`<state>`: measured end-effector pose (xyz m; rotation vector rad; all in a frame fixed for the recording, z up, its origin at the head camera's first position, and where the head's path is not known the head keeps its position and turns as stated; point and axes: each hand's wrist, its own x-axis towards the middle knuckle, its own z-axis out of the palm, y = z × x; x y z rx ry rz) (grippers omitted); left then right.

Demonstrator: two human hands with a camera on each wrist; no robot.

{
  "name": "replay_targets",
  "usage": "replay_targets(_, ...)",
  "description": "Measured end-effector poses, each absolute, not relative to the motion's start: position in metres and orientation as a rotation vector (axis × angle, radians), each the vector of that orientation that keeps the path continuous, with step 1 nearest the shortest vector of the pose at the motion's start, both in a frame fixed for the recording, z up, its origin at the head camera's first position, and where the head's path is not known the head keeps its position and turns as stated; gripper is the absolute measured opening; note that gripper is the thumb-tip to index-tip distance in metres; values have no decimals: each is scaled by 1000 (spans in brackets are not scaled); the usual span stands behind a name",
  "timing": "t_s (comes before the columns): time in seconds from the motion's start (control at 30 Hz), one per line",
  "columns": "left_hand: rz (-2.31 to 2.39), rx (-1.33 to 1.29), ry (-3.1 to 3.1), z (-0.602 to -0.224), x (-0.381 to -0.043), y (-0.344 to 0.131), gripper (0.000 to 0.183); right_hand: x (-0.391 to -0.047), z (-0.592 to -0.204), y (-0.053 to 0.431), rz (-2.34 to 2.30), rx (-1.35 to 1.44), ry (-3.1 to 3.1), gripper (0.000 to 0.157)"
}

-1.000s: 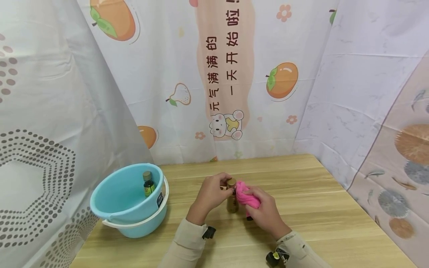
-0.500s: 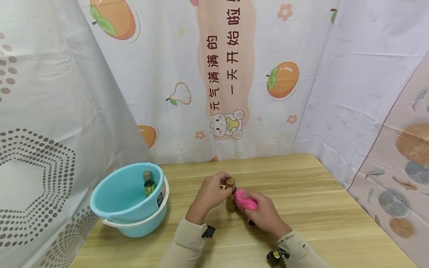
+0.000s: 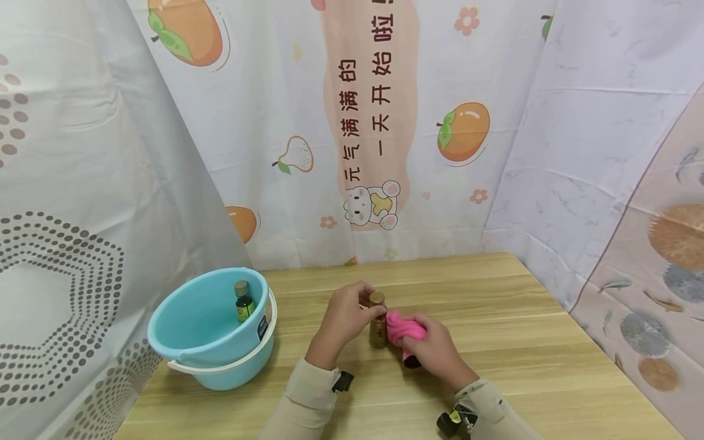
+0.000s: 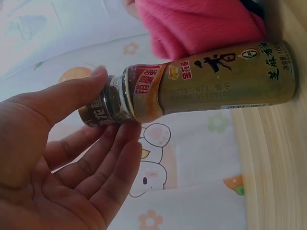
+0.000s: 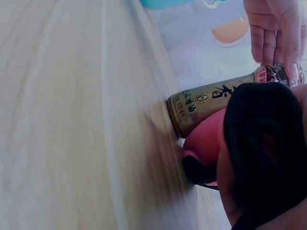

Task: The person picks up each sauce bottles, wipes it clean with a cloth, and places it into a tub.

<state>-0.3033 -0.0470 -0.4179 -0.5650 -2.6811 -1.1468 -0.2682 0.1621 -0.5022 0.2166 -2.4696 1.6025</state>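
Observation:
A sesame oil bottle [image 3: 378, 333] with a gold-brown label stands upright on the table. The thumb and fingers of my left hand [image 3: 343, 315] pinch it at the neck and cap; the left wrist view shows its label [image 4: 216, 79] facing that camera. My right hand [image 3: 437, 351] grips a bunched pink cloth [image 3: 406, 330] with a black edge, right beside the bottle. In the right wrist view, a black strap hides much of that hand, and the cloth [image 5: 206, 139] lies against or very near the bottle's side.
On the left of the wooden table [image 3: 495, 379] stands a light blue bucket [image 3: 233, 373] with a white handle. Inside it is a small dark bottle [image 3: 244, 302] with a green-yellow label. Printed curtains [image 3: 308, 208] hang behind the table and along both sides.
The bottle has shifted slightly left with my left hand. The pink cloth, in my right hand, has moved down along the bottle's side and changed its folds.

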Motion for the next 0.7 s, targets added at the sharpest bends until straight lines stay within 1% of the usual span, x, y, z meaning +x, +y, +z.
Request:
replay_targets(0.23, -1145, -577, -2679, -417, -301, -47, 35, -268, -497, 161, 1857, 155, -2267, 36)
replay_targets(0.4, -1177, -608, -2675, -418, -301, -47, 33, -266, -495, 161, 1871, 161, -2183, 38)
replay_targets(0.53, -1193, -647, -2681, -418, -301, -47, 33, -262, -493, 159, 1872, 213, -2093, 41)
replay_targets(0.6, -1201, -664, -2687, -418, -301, -47, 34, -261, -493, 158, 1877, 271, -2047, 43)
replay_targets(0.7, -1214, -686, -2688, -418, -301, -47, 35, -262, -495, 159, 1873, 373, -2020, 43)
